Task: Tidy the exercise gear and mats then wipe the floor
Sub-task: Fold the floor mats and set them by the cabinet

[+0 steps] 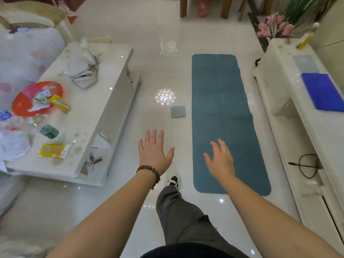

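Status: task looks barely begun — a judgement from the layout only.

The teal mat (pixel 226 118) lies flat and fully unrolled on the white tiled floor (pixel 158 62), running lengthwise between the low coffee table (pixel 96 108) and the white cabinet (pixel 279 94). A small folded pale-blue cloth (pixel 177 112) sits on the tiles just beside the mat's left edge, not touching it. A folded blue pad (pixel 323 92) rests on the cabinet top; whether it counts as stowed gear I cannot tell.

Left hand (pixel 155 151), bead bracelet at the wrist: fingers spread, gripping nothing, over bare floor near the cloth. Right hand (pixel 220 159): fingers loosely extended, also empty, hovering over the mat's near half.

Remaining, as I read it — mat to be rolled or folded and put away, then the floor wiped, probably with that cloth.
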